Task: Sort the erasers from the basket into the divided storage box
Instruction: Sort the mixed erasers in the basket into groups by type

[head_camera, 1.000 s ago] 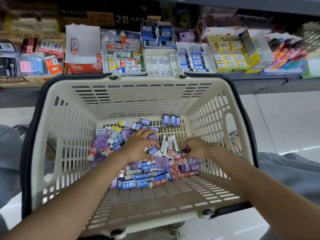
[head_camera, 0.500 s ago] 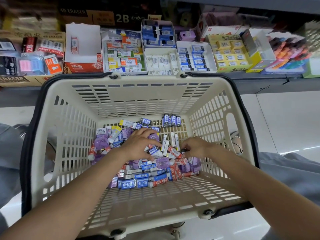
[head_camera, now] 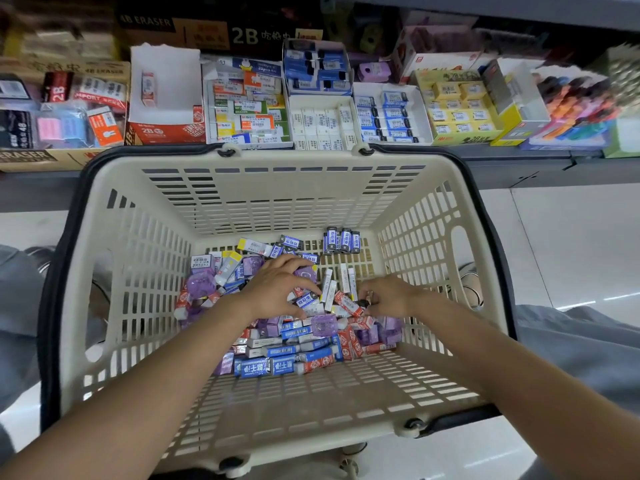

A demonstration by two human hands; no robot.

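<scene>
A cream plastic basket (head_camera: 242,202) holds a loose pile of erasers (head_camera: 294,344) in blue, red, purple and white wrappers. Both my hands are down in the pile. My left hand (head_camera: 277,289) lies curled over the middle, and its fingers and thumb close round a blue-sleeved eraser (head_camera: 307,302). My right hand (head_camera: 389,296) is at the pile's right side and pinches a small dark eraser (head_camera: 363,303) at its fingertips. A short row of blue erasers (head_camera: 341,240) stands against the far wall. On the shelf behind sits a white divided box (head_camera: 353,98) with white and blue erasers.
The shelf carries several open display cartons: a red 2B carton (head_camera: 166,129), a mixed box (head_camera: 247,109), a yellow box (head_camera: 460,109) and coloured items (head_camera: 575,112) at the right. Black handles (head_camera: 52,289) lie folded round the basket rim. Grey trouser legs flank the basket over a pale floor.
Both hands stay in the pile. My left fingers have curled a little tighter over the blue eraser and my right hand has edged slightly toward the middle.
</scene>
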